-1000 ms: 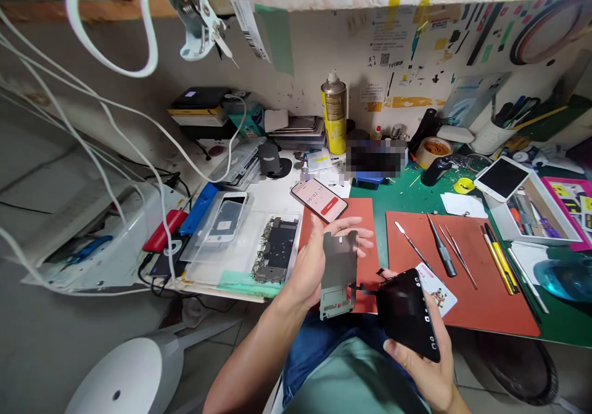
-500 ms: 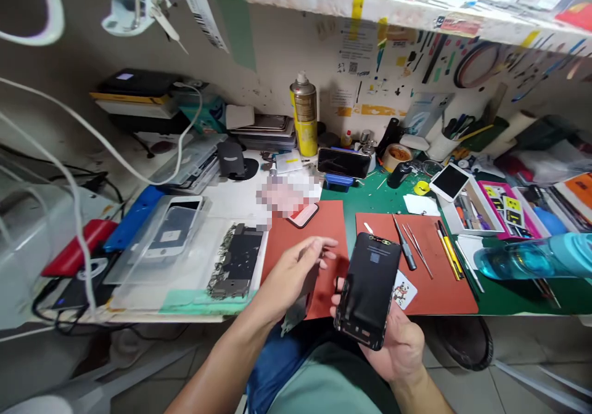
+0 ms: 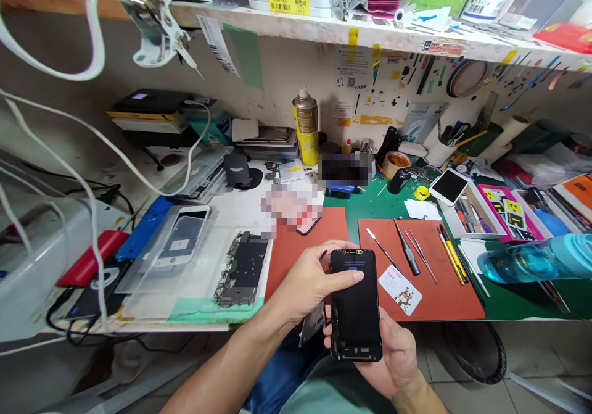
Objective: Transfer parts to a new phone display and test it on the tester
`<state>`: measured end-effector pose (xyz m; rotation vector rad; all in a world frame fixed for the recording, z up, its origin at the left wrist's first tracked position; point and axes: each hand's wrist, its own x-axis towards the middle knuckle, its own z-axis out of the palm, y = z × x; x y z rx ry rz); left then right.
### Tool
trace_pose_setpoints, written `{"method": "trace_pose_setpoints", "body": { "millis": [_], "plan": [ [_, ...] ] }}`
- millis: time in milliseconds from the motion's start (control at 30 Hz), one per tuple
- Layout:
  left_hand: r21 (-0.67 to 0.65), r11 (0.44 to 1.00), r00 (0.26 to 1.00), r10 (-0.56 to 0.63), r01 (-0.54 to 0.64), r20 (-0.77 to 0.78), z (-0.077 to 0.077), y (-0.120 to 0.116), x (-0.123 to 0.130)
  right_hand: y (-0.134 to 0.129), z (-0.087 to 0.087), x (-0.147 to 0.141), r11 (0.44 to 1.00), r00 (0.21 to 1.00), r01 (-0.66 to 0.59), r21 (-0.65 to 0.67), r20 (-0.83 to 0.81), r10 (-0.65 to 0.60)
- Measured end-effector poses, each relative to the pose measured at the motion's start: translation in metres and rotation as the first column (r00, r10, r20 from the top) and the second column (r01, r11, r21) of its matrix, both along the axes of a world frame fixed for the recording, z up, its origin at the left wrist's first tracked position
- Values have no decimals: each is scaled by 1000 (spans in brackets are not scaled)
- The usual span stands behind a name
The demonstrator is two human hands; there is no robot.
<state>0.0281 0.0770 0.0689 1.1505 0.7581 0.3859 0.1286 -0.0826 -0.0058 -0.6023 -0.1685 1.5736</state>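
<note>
A black phone panel [image 3: 356,318] is held upright over the person's lap, just in front of the bench's near edge, its printed end toward the wall. The right hand [image 3: 393,346] is closed around its lower part, palm at the right side and fingertips showing at the left. The left hand [image 3: 314,281] grips the upper left corner, thumb flat across the dark face; its fingertips are partly hidden from where I stand. Below the left wrist, beside the panel, a thin metal plate [image 3: 312,326] stands tilted; what supports it I cannot tell. On the right red mat [image 3: 444,306] lie a panda card [image 3: 400,289], a screwdriver [image 3: 407,250], tweezers [image 3: 422,256] and yellow pens [image 3: 451,256]. Farther right, a blue water bottle [image 3: 536,260] rests on its side.
</note>
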Motion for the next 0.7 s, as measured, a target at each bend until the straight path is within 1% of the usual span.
{"method": "trace_pose_setpoints", "body": {
  "millis": [67, 133, 333, 400, 533, 700],
  "plan": [
    [-29, 999, 999, 38, -38, -18, 0, -1, 2, 0, -1, 0, 1000, 1000, -16, 13, -16, 16],
    [-53, 997, 998, 50, -52, -35, -1, -2, 2, -1, -3, -1, 1000, 999, -22, 23, -27, 22],
    [-39, 997, 998, 66, -66, 1, -5, -2, 2, -1, -3, 0, 999, 997, -31, 36, -64, 33],
    [-36, 997, 998, 61, -62, -13, -6, -2, 3, -1, -2, 0, 999, 998, -28, 38, -63, 30],
    [-13, 999, 998, 51, -52, -31, -7, -3, 3, -1, -2, 1, 998, 997, -22, 51, -67, 26],
    [81, 993, 996, 89, -86, -27, -7, -3, 6, -1, -3, 0, 999, 998, -29, 23, -60, 30]
  ]
}}
